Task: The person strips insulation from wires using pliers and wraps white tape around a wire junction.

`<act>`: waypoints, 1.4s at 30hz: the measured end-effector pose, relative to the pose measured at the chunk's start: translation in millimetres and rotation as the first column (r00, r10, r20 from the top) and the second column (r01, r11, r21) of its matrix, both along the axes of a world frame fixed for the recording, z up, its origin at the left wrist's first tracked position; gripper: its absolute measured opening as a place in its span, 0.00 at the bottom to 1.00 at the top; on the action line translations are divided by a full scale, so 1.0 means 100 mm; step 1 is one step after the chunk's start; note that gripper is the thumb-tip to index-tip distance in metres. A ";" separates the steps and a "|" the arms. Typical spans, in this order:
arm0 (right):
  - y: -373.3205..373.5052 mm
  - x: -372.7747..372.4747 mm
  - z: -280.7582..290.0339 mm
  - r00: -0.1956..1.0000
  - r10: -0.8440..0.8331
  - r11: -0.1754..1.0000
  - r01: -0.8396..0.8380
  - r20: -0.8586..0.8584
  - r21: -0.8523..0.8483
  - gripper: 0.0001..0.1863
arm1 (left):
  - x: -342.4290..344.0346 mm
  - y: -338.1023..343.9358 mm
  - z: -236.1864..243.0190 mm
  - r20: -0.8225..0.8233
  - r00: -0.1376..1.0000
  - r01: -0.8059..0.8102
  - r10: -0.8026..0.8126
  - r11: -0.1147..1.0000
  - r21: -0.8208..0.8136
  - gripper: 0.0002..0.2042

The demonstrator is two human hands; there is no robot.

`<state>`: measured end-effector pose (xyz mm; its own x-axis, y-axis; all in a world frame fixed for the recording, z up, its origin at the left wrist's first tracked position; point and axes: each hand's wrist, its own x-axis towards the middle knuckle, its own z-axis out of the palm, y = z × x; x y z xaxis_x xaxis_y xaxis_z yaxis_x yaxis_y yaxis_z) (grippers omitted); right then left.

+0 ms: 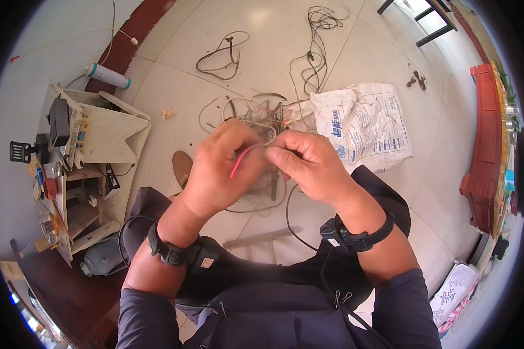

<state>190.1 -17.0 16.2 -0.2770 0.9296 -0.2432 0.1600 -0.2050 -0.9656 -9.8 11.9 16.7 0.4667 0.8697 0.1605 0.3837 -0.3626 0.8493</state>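
Wire (239, 164), red, lies within the curled left hand (218, 166) and runs toward the right hand (308, 163), whose fingers are drawn together; its grip cannot be told. Handling appears incomplete: the cable tangle (256, 113) lies loose on the floor (390, 58).

Bright, diffuse light is flooding the pale tiled floor (384, 64), casting soft shadows. What is probably motion blur is smearing the left hand (220, 166), while the white woven sack (361, 125) is showing more crisply. Fisheye distortion is curving the edges, and black vignetting is swallowing the corners.
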 end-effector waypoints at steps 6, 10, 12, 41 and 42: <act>0.00 -0.02 -0.06 0.996 -0.050 0.998 0.047 -0.076 -0.032 0.14 | 0.04 -0.02 -0.06 0.201 0.980 0.027 0.008 0.985 -0.170 0.08; -0.01 0.00 -0.10 0.993 -0.040 0.997 0.032 -0.113 -0.073 0.14 | 0.01 -0.01 -0.04 0.161 0.985 0.078 -0.055 0.987 -0.138 0.07; 0.00 0.01 -0.07 0.996 -0.032 0.998 0.028 -0.085 -0.048 0.15 | -0.01 -0.01 0.01 0.068 0.996 0.070 -0.062 0.990 -0.120 0.06; 0.02 0.27 0.00 0.997 -0.076 0.992 0.074 -0.020 -0.106 0.14 | -0.27 0.01 0.08 0.574 0.680 0.330 0.455 0.510 -0.795 0.11; -0.01 0.23 -0.01 0.997 -0.072 0.992 0.069 -0.020 -0.104 0.14 | -0.23 0.00 0.10 0.575 0.678 0.328 0.458 0.512 -0.794 0.11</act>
<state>213.5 -17.5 15.1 -0.2187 0.9171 -0.3332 0.1188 -0.3139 -0.9420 -32.9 11.5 26.4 0.4956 0.7759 -0.3904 -0.4178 0.6070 0.6760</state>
